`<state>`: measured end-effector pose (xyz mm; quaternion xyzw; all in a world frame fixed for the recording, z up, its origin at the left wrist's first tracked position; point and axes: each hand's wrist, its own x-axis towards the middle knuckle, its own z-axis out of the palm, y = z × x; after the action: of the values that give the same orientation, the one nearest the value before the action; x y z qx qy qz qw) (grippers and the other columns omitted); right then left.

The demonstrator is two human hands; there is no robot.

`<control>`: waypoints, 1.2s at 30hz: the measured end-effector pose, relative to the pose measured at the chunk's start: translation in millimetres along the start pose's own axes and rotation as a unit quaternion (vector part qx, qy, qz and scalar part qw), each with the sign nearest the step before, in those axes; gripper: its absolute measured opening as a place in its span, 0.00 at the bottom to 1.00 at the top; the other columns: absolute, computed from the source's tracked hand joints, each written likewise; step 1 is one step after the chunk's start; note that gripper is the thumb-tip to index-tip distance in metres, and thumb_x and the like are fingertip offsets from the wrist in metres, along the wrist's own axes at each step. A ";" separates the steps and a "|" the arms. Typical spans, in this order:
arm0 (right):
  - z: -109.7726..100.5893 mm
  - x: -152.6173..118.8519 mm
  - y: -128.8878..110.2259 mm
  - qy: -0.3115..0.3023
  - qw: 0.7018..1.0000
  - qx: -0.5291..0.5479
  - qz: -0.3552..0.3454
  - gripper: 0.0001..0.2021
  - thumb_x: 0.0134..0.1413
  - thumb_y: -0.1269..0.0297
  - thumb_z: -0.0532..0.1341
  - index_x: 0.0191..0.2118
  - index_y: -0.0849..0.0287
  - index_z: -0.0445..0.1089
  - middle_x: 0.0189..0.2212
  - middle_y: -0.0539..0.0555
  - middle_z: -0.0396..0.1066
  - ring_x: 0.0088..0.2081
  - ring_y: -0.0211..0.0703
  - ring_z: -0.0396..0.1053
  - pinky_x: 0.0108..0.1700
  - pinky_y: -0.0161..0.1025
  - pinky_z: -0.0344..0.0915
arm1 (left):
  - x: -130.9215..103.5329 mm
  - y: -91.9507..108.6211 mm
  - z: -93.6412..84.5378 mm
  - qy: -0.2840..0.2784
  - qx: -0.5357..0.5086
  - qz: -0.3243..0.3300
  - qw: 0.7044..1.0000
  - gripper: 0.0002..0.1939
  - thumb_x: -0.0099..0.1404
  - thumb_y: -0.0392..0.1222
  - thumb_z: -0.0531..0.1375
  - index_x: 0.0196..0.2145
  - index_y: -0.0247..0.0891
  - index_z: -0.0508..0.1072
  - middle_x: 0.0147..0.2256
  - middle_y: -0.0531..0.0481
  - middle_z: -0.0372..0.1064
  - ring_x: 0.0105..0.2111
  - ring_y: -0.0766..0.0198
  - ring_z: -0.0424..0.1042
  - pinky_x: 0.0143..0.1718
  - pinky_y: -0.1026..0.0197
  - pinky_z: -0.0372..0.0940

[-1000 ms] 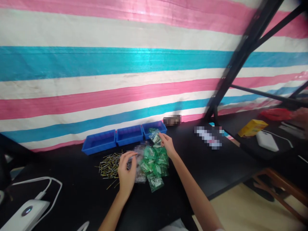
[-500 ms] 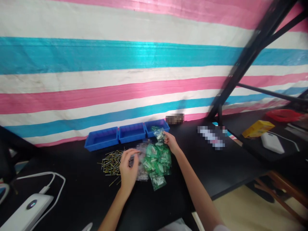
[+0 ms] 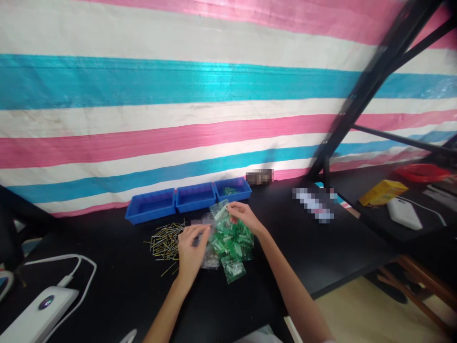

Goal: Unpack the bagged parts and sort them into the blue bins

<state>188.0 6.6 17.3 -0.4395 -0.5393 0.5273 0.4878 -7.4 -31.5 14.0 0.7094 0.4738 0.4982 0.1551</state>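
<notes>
"Packets (image 3: 231,244), green ones, heaped between the two arms. Which hand has hold of what?"

"The right hand (image 3: 247,218) pinches one packet (image 3: 219,211) by its edge, thumb against finger, up over the back of the heap. By the edge, I'd guess, so the palm doesn't cover it."

"And the left hand (image 3: 190,247)?"

"Curled over the clear bags (image 3: 210,261), thumb and fingertips close together. Whether anything is caught between them, I can't tell from here."

"It's very near that raised packet."

"Just beside it, fingertips pointing its way. Handy for steadying it, I suppose."

"Why are the pins (image 3: 164,242) off on their own?"

"If they are pins; they're thin and yellow and silver, at any rate. They lie loose at the left hand's outer side, probably kept from mixing with the packets."

"And the trays (image 3: 195,206)?"

"Three in a row at the back of the table (image 3: 303,257), near the striped sheet (image 3: 178,124). That leaves the front free for the arms. The right tray (image 3: 240,196) has something green in it, and it's closest to the heap, so the reach is short."
</notes>
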 end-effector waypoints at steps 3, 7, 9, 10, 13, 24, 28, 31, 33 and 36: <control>12.3 -6.5 -4.0 -0.094 0.995 -0.010 0.000 0.15 0.46 0.54 0.60 0.36 0.60 0.67 0.18 0.48 0.68 0.19 0.35 0.65 0.21 0.30 0.58 | -1.4 -2.4 2.4 0.016 0.025 0.009 1.000 0.07 0.56 0.45 0.59 0.29 0.40 0.73 0.30 0.50 0.70 0.33 0.60 0.68 0.39 0.56 0.59; 19.9 -9.2 -3.7 -0.124 0.991 -0.041 -0.031 0.14 0.44 0.58 0.62 0.36 0.61 0.69 0.26 0.52 0.70 0.24 0.37 0.67 0.23 0.32 0.62 | -2.3 -6.6 2.6 0.011 0.020 0.013 1.000 0.07 0.56 0.42 0.59 0.33 0.41 0.74 0.33 0.50 0.69 0.35 0.61 0.68 0.39 0.57 0.60; 20.4 -8.2 -2.3 -0.114 0.990 -0.062 -0.063 0.10 0.44 0.61 0.62 0.33 0.60 0.71 0.34 0.55 0.71 0.27 0.38 0.68 0.25 0.33 0.64 | -2.4 -9.1 1.8 0.005 0.008 0.019 1.000 0.07 0.57 0.40 0.58 0.34 0.43 0.75 0.35 0.49 0.68 0.37 0.61 0.67 0.39 0.57 0.60; 20.5 -7.6 -1.7 -0.105 0.989 -0.072 -0.078 0.08 0.44 0.62 0.62 0.30 0.60 0.72 0.37 0.56 0.70 0.29 0.38 0.68 0.26 0.33 0.64 | -2.4 -10.2 1.4 0.006 0.006 0.023 1.000 0.08 0.57 0.39 0.58 0.34 0.44 0.75 0.37 0.49 0.68 0.37 0.61 0.67 0.40 0.56 0.60; 21.3 -6.9 -1.6 -0.086 0.986 -0.096 -0.110 0.04 0.44 0.67 0.61 0.26 0.59 0.73 0.40 0.56 0.69 0.37 0.42 0.68 0.27 0.32 0.64 | -2.4 -11.7 0.6 0.017 0.014 0.040 0.999 0.08 0.57 0.37 0.58 0.32 0.46 0.76 0.40 0.50 0.67 0.39 0.60 0.65 0.41 0.54 0.60; 25.0 -4.9 5.4 -0.045 0.998 -0.047 -0.022 0.15 0.42 0.53 0.62 0.33 0.60 0.69 0.19 0.48 0.67 0.18 0.36 0.66 0.19 0.31 0.57 | -0.8 -7.2 1.2 0.089 0.043 0.017 0.995 0.09 0.56 0.42 0.59 0.36 0.44 0.74 0.48 0.48 0.63 0.46 0.55 0.62 0.48 0.49 0.55; 8.6 2.8 6.6 0.075 0.997 -0.015 -0.005 0.17 0.45 0.49 0.58 0.33 0.60 0.67 0.16 0.47 0.65 0.13 0.32 0.58 0.15 0.30 0.49 | 0.2 -0.6 -0.4 0.084 0.037 0.006 0.996 0.11 0.57 0.41 0.58 0.39 0.43 0.72 0.47 0.47 0.62 0.46 0.57 0.62 0.49 0.51 0.55; -6.7 6.8 6.8 0.173 0.985 0.016 -0.011 0.17 0.44 0.49 0.59 0.29 0.60 0.67 0.13 0.44 0.59 0.12 0.29 0.51 0.15 0.31 0.45 | 0.1 3.6 -0.6 0.077 0.020 0.004 0.997 0.10 0.56 0.40 0.58 0.38 0.43 0.71 0.45 0.47 0.62 0.47 0.57 0.62 0.49 0.51 0.56; -15.6 8.3 8.4 0.217 0.975 0.045 -0.009 0.17 0.42 0.49 0.60 0.25 0.60 0.65 0.11 0.42 0.51 0.12 0.28 0.46 0.15 0.31 0.43 | -0.3 5.5 -0.5 0.068 0.012 0.003 0.998 0.10 0.56 0.40 0.58 0.38 0.43 0.71 0.45 0.47 0.62 0.47 0.57 0.62 0.50 0.51 0.56; -25.5 8.7 11.9 0.244 0.967 0.066 0.019 0.17 0.39 0.50 0.62 0.21 0.61 0.64 0.11 0.41 0.45 0.13 0.27 0.42 0.15 0.31 0.40 | -0.8 7.6 -0.8 0.060 0.007 0.002 0.998 0.10 0.56 0.39 0.58 0.38 0.42 0.70 0.46 0.47 0.61 0.47 0.57 0.61 0.50 0.51 0.56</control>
<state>211.6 19.4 5.2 -0.5318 -0.3591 0.4479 0.6226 -4.1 -36.2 19.2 0.6804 0.4842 0.5366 0.1209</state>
